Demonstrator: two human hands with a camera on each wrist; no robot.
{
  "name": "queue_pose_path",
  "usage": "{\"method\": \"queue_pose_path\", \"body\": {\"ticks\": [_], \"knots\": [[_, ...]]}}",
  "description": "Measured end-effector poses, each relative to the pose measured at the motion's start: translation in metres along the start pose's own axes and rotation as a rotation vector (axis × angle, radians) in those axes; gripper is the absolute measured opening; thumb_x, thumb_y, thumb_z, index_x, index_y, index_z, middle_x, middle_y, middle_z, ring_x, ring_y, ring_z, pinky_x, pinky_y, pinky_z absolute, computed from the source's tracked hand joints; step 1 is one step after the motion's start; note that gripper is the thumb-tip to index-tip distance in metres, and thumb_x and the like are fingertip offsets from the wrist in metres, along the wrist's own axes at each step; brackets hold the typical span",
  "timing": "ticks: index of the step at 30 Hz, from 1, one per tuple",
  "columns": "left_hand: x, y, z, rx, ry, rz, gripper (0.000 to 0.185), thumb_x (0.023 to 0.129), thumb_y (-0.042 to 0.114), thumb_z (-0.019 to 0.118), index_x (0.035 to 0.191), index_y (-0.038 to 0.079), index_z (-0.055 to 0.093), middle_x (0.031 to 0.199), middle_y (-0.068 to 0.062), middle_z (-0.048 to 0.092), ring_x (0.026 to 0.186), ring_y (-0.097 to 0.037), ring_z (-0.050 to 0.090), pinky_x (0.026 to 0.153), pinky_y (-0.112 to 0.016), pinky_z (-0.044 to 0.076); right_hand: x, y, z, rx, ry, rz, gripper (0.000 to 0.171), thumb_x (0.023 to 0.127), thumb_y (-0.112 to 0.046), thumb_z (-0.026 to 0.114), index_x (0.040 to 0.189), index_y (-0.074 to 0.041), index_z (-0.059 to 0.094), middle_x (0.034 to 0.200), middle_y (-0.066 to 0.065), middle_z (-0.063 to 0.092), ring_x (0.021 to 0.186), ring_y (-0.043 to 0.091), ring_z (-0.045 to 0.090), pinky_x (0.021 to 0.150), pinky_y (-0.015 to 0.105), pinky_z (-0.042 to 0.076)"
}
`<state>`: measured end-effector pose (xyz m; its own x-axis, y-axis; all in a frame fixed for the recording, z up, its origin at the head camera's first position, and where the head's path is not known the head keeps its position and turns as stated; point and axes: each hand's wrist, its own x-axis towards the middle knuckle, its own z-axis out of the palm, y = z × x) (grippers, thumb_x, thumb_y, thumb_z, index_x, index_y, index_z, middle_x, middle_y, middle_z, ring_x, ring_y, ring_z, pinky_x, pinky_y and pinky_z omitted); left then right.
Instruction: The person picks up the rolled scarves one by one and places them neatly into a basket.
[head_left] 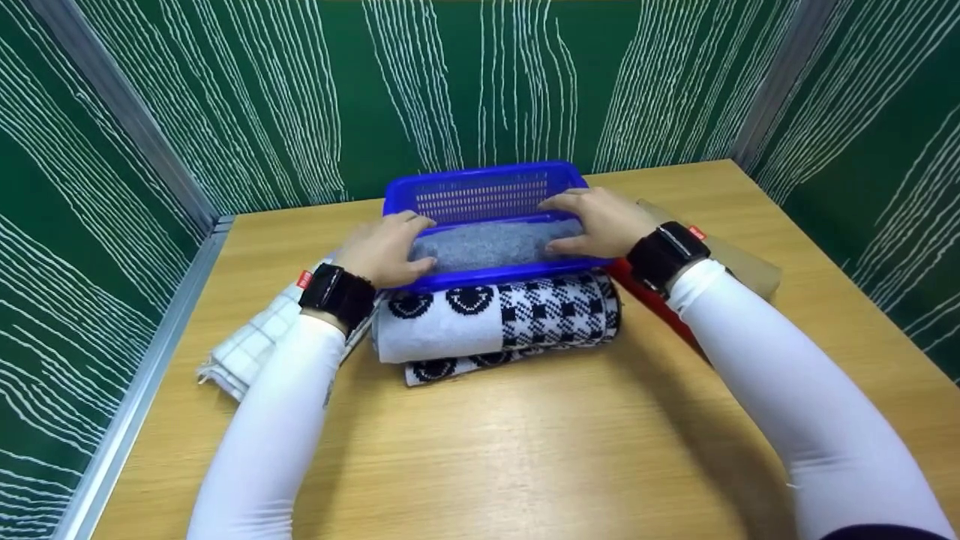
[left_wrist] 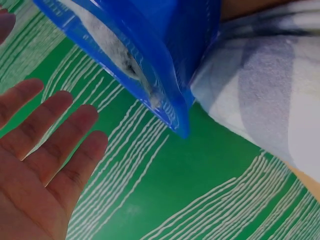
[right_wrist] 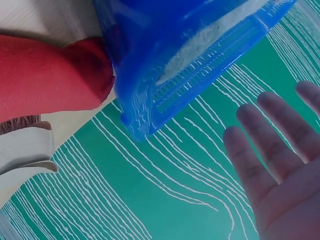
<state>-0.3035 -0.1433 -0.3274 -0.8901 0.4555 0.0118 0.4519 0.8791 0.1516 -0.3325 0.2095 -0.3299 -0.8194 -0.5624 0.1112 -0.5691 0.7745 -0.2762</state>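
A blue plastic basket (head_left: 480, 177) with slotted walls stands near the back of the table, and a grey fuzzy rolled cloth (head_left: 487, 246) lies inside it. My left hand (head_left: 386, 246) is over the basket's left end, fingers spread. At the opposite end is my right hand (head_left: 600, 223), its fingers stretched toward the basket's middle. Both wrist views show straight fingers apart from the basket (left_wrist: 182, 112), with nothing held. Just in front of the basket lies a rolled black-and-white patterned towel (head_left: 442, 334).
A folded white checked cloth (head_left: 259, 337) lies left of the basket, partly behind my left forearm. To the right are a red roll (right_wrist: 55, 77) and a tan roll (head_left: 742, 266), partly hidden by my right arm. Green white-streaked panels (head_left: 517, 82) surround the wooden table (head_left: 487, 457).
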Motion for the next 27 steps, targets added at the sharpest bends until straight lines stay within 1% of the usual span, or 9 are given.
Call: {"method": "queue_pose_path", "body": {"ticks": [8, 12, 17, 19, 23, 27], "knots": [[-0.008, 0.002, 0.004, -0.013, 0.057, 0.020, 0.066, 0.101, 0.043, 0.073, 0.157, 0.011, 0.056, 0.155, -0.014, 0.061, 0.144, -0.036, 0.058, 0.123, -0.060, 0.045, -0.008, -0.003, 0.004, 0.022, 0.025, 0.008, 0.072, 0.095, -0.038, 0.084, 0.155, -0.007, 0.058, 0.157, 0.025, 0.058, 0.141, 0.048, 0.059, 0.118, 0.068, 0.046], [-0.012, 0.007, 0.006, -0.016, 0.069, 0.060, 0.065, 0.101, 0.041, 0.073, 0.155, 0.008, 0.057, 0.152, -0.015, 0.063, 0.141, -0.036, 0.060, 0.121, -0.058, 0.047, -0.012, -0.004, 0.006, 0.038, 0.039, -0.004, 0.072, 0.095, -0.037, 0.084, 0.155, -0.007, 0.058, 0.157, 0.025, 0.058, 0.142, 0.048, 0.058, 0.119, 0.068, 0.045], [-0.018, 0.012, 0.012, -0.011, 0.086, 0.115, 0.063, 0.101, 0.040, 0.073, 0.153, 0.006, 0.059, 0.151, -0.017, 0.063, 0.145, -0.039, 0.057, 0.123, -0.057, 0.046, -0.018, -0.005, 0.008, 0.036, 0.049, -0.010, 0.074, 0.094, -0.037, 0.085, 0.156, -0.008, 0.057, 0.159, 0.025, 0.057, 0.144, 0.049, 0.056, 0.121, 0.068, 0.044], [-0.020, 0.014, 0.014, -0.003, 0.101, 0.129, 0.061, 0.101, 0.039, 0.073, 0.151, 0.006, 0.061, 0.151, -0.017, 0.064, 0.146, -0.039, 0.057, 0.123, -0.057, 0.046, -0.021, -0.005, 0.008, 0.034, 0.050, -0.014, 0.076, 0.094, -0.039, 0.085, 0.157, -0.008, 0.056, 0.159, 0.025, 0.056, 0.144, 0.049, 0.056, 0.121, 0.068, 0.043], [-0.024, 0.015, 0.016, -0.003, 0.130, 0.151, 0.059, 0.101, 0.038, 0.073, 0.150, 0.007, 0.061, 0.148, -0.016, 0.065, 0.140, -0.037, 0.062, 0.118, -0.056, 0.051, -0.027, -0.008, 0.009, 0.029, 0.051, -0.027, 0.077, 0.093, -0.041, 0.086, 0.157, -0.010, 0.056, 0.158, 0.024, 0.057, 0.144, 0.048, 0.056, 0.121, 0.067, 0.043], [-0.028, 0.015, 0.019, -0.008, 0.142, 0.169, 0.059, 0.101, 0.037, 0.073, 0.149, 0.006, 0.062, 0.147, -0.016, 0.066, 0.139, -0.037, 0.063, 0.115, -0.056, 0.053, -0.032, -0.012, 0.011, 0.006, 0.053, -0.039, 0.079, 0.092, -0.044, 0.086, 0.157, -0.012, 0.057, 0.157, 0.023, 0.058, 0.143, 0.047, 0.057, 0.120, 0.067, 0.044]]}}
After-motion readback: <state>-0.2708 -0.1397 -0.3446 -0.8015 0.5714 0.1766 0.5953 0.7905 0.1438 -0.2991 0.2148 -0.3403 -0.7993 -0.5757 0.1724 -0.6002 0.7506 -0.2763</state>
